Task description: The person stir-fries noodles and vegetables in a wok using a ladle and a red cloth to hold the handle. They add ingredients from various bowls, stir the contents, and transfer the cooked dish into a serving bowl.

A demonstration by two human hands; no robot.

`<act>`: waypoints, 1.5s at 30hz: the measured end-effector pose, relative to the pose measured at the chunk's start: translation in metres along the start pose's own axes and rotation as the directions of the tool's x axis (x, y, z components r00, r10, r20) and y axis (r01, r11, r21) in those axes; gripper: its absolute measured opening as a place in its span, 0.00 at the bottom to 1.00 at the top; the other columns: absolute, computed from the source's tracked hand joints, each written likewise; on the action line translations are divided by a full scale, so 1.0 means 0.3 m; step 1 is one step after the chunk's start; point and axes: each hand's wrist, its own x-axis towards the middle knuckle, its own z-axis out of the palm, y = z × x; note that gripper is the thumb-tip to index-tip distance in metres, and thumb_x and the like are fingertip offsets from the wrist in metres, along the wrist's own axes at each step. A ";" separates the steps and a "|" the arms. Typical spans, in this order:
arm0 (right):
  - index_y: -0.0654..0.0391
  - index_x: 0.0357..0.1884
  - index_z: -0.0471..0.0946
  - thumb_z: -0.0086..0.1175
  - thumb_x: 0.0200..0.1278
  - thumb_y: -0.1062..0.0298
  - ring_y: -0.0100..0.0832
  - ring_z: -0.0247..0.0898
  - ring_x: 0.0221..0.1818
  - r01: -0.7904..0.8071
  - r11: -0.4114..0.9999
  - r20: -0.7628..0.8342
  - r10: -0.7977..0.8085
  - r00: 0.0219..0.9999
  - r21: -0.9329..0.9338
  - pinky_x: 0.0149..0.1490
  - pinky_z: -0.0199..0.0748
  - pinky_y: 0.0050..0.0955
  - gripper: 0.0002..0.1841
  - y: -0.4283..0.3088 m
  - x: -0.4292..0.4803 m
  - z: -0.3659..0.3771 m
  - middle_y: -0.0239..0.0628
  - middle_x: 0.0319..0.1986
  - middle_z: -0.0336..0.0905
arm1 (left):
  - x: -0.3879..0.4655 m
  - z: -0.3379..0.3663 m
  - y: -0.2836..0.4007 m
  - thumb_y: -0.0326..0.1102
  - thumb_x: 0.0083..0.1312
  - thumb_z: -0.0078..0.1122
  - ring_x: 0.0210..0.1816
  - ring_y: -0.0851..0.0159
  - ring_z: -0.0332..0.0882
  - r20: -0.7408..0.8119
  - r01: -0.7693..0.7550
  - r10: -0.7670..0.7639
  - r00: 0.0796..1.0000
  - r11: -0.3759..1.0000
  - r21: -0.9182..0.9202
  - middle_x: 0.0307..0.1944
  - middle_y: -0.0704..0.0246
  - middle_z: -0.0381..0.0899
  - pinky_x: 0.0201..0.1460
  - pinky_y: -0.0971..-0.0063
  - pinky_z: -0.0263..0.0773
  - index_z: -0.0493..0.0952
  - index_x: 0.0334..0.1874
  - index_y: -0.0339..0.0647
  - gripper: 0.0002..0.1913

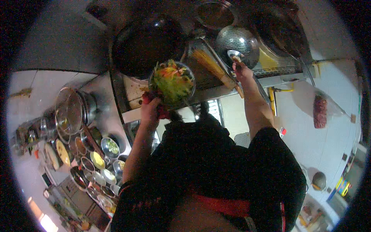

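My left hand [149, 110] grips the near left edge of a round metal vessel [193, 82], with a red cloth [164, 113] bunched at the fingers. Shredded green and orange vegetables [172, 82] fill it, somewhat blurred. Just beyond is a large dark wok [145, 46]. My right hand [244, 73] reaches out over the stove, its fingers closed on a small shiny metal scoop or bowl [235, 54] holding pale bits. Behind that lies a perforated metal strainer [239, 39]. Between my hands rests a bamboo wok brush [211, 66].
Off to the left, several bowls of ingredients [111, 147] crowd a counter beside a large metal pot [69, 111]. Another dark wok [282, 34] sits at far right. A yellow pipe [272, 100] runs below the stove's front edge [214, 97].
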 end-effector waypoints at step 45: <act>0.50 0.69 0.67 0.54 0.68 0.50 0.45 0.61 0.69 0.796 -0.083 0.769 -0.336 0.544 -0.599 0.71 0.61 0.46 0.30 -0.177 -0.220 0.852 0.42 0.66 0.68 | 0.217 0.406 -0.035 0.38 0.66 0.57 0.30 0.64 0.77 -0.018 -0.349 0.352 0.936 0.917 -0.195 0.36 0.69 0.78 0.31 0.64 0.81 0.74 0.53 0.45 0.15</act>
